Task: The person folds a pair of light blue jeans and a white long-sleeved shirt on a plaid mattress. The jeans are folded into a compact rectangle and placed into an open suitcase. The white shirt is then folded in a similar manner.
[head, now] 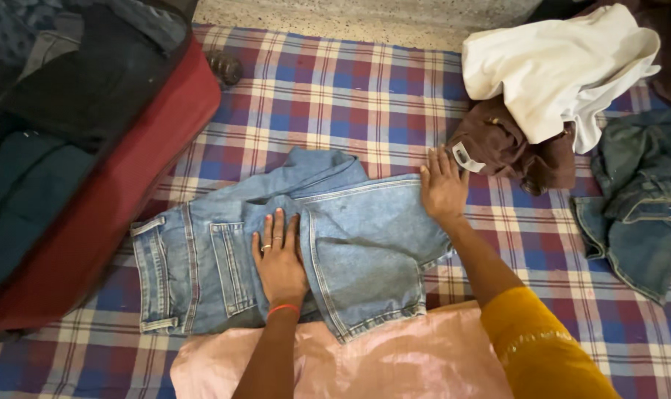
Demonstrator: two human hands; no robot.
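Light blue jeans (350, 244) lie folded on a checked cloth (335, 96), waistband to the left. My left hand (278, 258) presses flat on the middle of the jeans, fingers apart, with rings and a red wrist thread. My right hand (443, 186) rests flat at the right edge of the folded jeans, fingers apart, just left of a brown garment (513, 151). Neither hand grips anything.
An open red suitcase (128, 159) with dark folded clothes stands at the left. A white garment (557, 70) lies on the brown one at the upper right. Darker blue jeans (642, 199) lie at the right. Pink fabric (365, 358) covers my lap.
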